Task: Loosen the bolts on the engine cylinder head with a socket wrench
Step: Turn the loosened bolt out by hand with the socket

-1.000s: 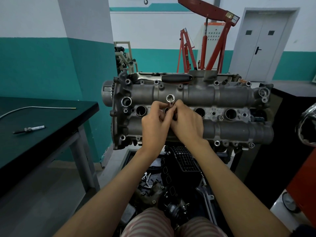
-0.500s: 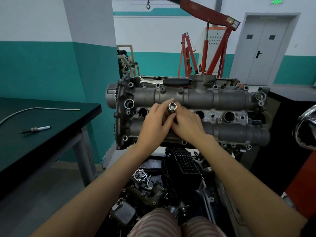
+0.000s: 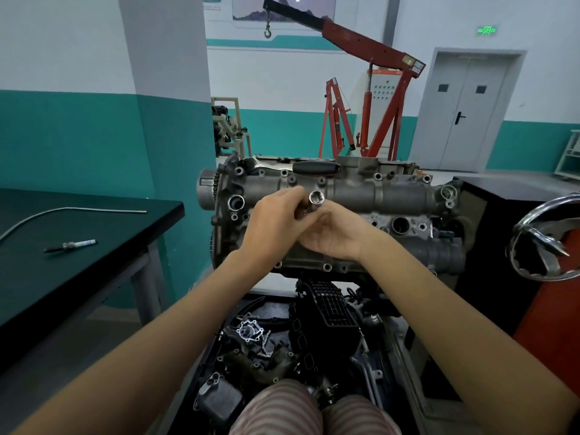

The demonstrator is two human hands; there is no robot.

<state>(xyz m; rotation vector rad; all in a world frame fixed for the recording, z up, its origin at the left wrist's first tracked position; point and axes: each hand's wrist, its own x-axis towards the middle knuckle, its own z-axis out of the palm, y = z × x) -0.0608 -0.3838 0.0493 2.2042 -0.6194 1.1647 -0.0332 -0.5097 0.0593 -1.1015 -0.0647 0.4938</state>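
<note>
A grey cast-metal engine cylinder head [image 3: 361, 196], rough and matt, is seen mounted on edge, its face ribbed by two long rounded housings and pierced by round bores. Small hex bolts [image 3: 327, 267] are dotted along its flanges; their full number cannot be counted behind the hands. In front of the middle of the head, a short shiny steel socket [image 3: 315, 198], cylindrical with a toothed open mouth, is held up with the mouth turned toward the camera. It is pinched by the curled fingers of the left hand [image 3: 276, 221], while the right hand [image 3: 332, 237] is curled beneath it, palm up, its fingers closed on the lower part of the tool; what lies in that palm is hidden. On the top edge of the head one black-handled chrome ratchet wrench [image 3: 301, 167] is laid flat. Left of the head, one dark smooth-topped workbench [image 3: 94, 246] carries one thin bent metal rod [image 3: 62, 211] and one slim spark plug with a white tip [image 3: 70, 245]. Behind the head one red steel engine hoist [image 3: 376, 89] with a hook is seen. Below the head, dark loose engine parts [image 3: 282, 340] lie heaped.
</note>
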